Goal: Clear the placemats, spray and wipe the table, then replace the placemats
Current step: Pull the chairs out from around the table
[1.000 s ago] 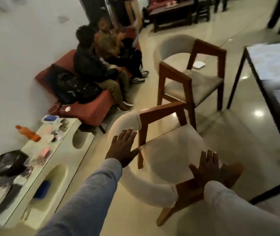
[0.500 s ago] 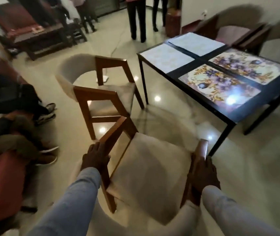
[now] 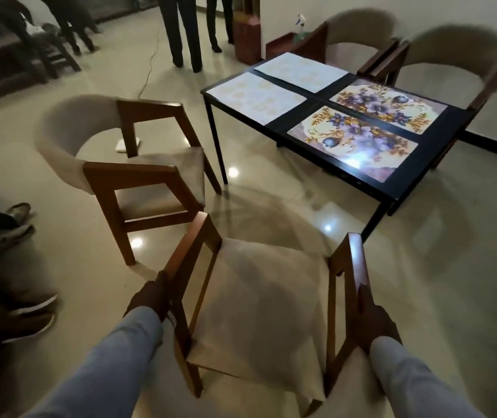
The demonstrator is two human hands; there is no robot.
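The left hand (image 3: 150, 300) and right hand (image 3: 372, 324) each grip an armrest of the armchair (image 3: 259, 303), likely clearing access to the table (image 3: 404, 182); four placemats (image 3: 352, 143) remain in place.

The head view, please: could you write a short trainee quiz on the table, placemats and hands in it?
1. How many placemats lie on the black rectangular table?
2. True or false: the left hand holds a spray bottle.
3. What does the right hand grip: (a) placemat, (b) wooden chair armrest, (c) cloth?

Key: 1. Four: two pale patterned placemats, two floral placemats. 2. False; it grips the chair's other armrest. 3. b.
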